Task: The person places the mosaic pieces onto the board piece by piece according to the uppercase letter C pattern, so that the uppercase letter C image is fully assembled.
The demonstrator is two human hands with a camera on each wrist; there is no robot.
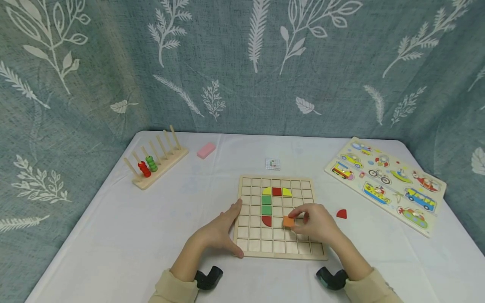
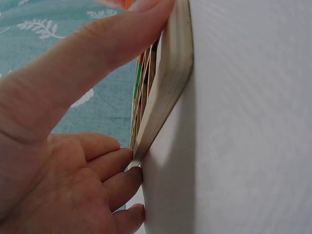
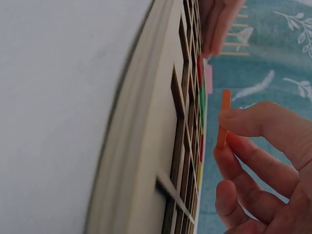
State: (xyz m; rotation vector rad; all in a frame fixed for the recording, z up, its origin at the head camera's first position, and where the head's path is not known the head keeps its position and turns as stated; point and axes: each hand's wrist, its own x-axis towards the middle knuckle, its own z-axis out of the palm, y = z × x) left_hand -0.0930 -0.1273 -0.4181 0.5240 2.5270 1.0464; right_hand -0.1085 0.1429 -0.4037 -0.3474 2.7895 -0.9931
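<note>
A wooden grid board [image 1: 278, 248] lies on the white table [image 1: 113, 235]. It holds yellow, red and green tiles [image 1: 267, 205] in its upper middle cells. My left hand [image 1: 223, 229] rests against the board's left edge with straight fingers and the thumb at the near corner. In the left wrist view the thumb and fingers [image 2: 124, 163] touch the board's rim [image 2: 168, 83]. My right hand [image 1: 314, 223] pinches an orange square tile [image 1: 289, 221] just above the board's cells, right of a red quarter-circle tile [image 1: 267, 220]. The right wrist view shows the orange tile [image 3: 224, 119] held on edge between thumb and fingers [image 3: 248, 151], apart from the board [image 3: 161, 122].
A loose red quarter-circle piece [image 1: 342, 214] lies right of the board. A peg stand with red and green rings [image 1: 155, 162] and a pink block [image 1: 206, 150] sit at the back left. A small pattern card [image 1: 273, 164] lies behind the board, and a vehicle puzzle [image 1: 386, 183] at right.
</note>
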